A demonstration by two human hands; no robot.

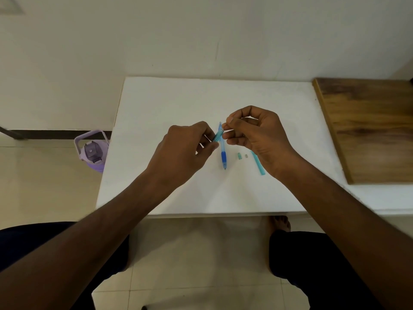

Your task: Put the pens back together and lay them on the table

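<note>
Seated at a white surface [156,104], I hold a short teal pen piece [217,136] in the air between both hands, just above the middle of the board. My left hand [185,151] grips its lower end with curled fingers; my right hand [257,135] pinches its upper tip between thumb and forefinger. Directly beneath lies a blue pen [223,151], pointing toward me (its darker grip near the tip). To its right sit a small teal cap [239,156] and a tiny grey part [246,156], close together but apart, then a teal tube [259,165] partly hidden under my right wrist. All lie well in from the surface's edges, with bare white room on the left and far sides. A wooden board [368,121] adjoins the right edge; a purple bottle [92,151] stands on the floor by the left edge.
</note>
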